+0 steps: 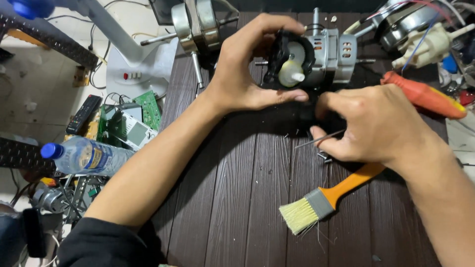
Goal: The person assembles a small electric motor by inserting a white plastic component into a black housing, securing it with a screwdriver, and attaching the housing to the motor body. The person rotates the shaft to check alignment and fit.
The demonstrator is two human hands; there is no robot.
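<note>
Head view: my left hand [247, 69] wraps the small fan motor [316, 54] at twelve o'clock on the dark slatted surface [237, 198], fingers curled over its black end cap, thumb braced underneath. My right hand [376, 123] sits at three o'clock, fingers pinching a thin metal pin [319, 140] that points toward nine. I'd judge steadiness matters here: keep the motor clamped so the cream shaft nub [292, 75] faces me, and keep the pin level. A brush [326, 198] with an orange handle lies at five o'clock, just below the right hand. A water bottle [86, 155] rests off the edge at nine.
</note>
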